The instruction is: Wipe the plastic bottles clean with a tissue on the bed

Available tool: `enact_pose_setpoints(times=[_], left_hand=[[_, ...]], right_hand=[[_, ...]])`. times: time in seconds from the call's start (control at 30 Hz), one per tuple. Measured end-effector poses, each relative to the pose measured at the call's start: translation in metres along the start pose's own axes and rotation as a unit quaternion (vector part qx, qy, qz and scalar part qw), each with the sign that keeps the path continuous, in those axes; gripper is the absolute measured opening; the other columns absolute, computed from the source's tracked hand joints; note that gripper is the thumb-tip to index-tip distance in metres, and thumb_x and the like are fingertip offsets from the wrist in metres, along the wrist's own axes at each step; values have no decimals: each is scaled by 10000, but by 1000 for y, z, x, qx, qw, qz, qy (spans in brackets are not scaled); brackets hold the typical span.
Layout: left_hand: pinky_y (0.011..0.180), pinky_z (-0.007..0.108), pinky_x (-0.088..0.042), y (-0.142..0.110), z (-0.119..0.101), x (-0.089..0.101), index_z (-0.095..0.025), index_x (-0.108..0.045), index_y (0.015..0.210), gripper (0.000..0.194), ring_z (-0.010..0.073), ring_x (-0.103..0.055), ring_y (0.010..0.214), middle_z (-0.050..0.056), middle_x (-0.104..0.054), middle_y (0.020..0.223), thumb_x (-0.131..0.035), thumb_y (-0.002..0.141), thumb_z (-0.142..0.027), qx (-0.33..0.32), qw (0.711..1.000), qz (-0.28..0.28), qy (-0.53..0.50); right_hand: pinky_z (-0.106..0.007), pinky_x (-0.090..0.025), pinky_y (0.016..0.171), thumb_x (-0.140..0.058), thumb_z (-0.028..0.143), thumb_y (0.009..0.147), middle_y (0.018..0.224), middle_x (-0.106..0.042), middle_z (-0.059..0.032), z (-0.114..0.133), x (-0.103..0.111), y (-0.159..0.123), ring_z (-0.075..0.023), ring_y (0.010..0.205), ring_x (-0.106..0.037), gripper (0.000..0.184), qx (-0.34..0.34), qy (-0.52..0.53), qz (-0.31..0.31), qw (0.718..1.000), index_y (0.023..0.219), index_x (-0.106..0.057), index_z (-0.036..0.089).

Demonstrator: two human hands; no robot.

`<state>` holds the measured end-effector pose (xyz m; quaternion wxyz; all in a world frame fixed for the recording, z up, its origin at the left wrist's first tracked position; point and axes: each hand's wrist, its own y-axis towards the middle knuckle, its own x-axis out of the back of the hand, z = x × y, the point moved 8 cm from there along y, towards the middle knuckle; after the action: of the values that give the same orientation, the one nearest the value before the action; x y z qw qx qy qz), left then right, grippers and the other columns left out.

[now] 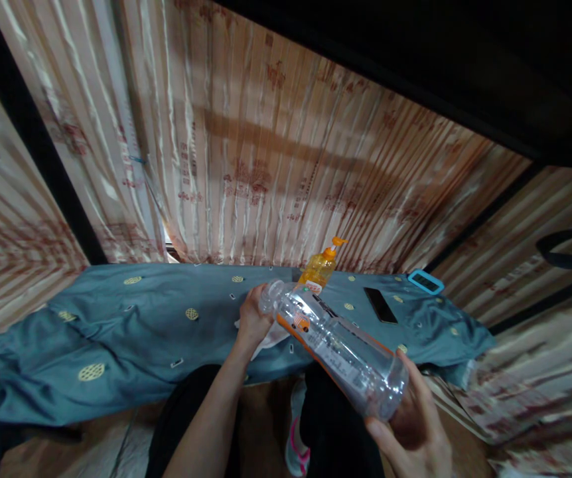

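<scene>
My right hand [413,425] grips the base of a clear plastic bottle [336,348] with an orange-edged label, held tilted with its neck pointing away from me. My left hand [252,318] is closed at the bottle's neck end, and a white cloth [273,337] shows under it. I cannot make out whether the fingers hold the cap or the cloth. Just behind the bottle stands an orange pump bottle [320,267] on a teal bed sheet [131,332].
A black phone [380,305] and a blue-framed flat object [426,281] lie on the sheet at the right. Striped curtains hang behind the bed. My dark-trousered knees and a white-pink shoe [296,441] are below. A black strap [569,249] hangs at the far right.
</scene>
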<state>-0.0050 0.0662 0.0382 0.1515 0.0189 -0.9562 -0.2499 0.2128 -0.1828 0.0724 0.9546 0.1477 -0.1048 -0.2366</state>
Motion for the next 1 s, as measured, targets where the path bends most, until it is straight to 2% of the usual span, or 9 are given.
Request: enact_pose_setpoints(times=[0.5,0.87,1.0], left_hand=[[907,376,-563,0,2,-1,-193,-674,1089,327,267,-698,1039,90,-745,1091,-674,769,-258,3,1000,-1,9],[903,370,-557,-1,0,0,-179,-676,1072,289,259,-697,1022,91,-745,1068,-649,793,-252,3,1000,-4,0],[901,367,-560,0,2,0,-186,-669,1091,311,259,-697,1025,88,-742,1073,-661,790,-262,8,1000,2,5]], right_hand=[[-272,-575,949,-782,160,807,1433,-614,-71,12,-4,2,-246,1246,-638,879,19,2,9,1000,1538,-337,362],[-228,-562,943,-762,119,819,1433,-615,-59,19,-7,4,-213,1222,-653,860,65,-23,18,997,1531,-351,372],[-271,-578,934,-776,132,805,1423,-620,-96,17,-6,3,-243,1219,-657,872,55,-14,10,998,1540,-351,332]])
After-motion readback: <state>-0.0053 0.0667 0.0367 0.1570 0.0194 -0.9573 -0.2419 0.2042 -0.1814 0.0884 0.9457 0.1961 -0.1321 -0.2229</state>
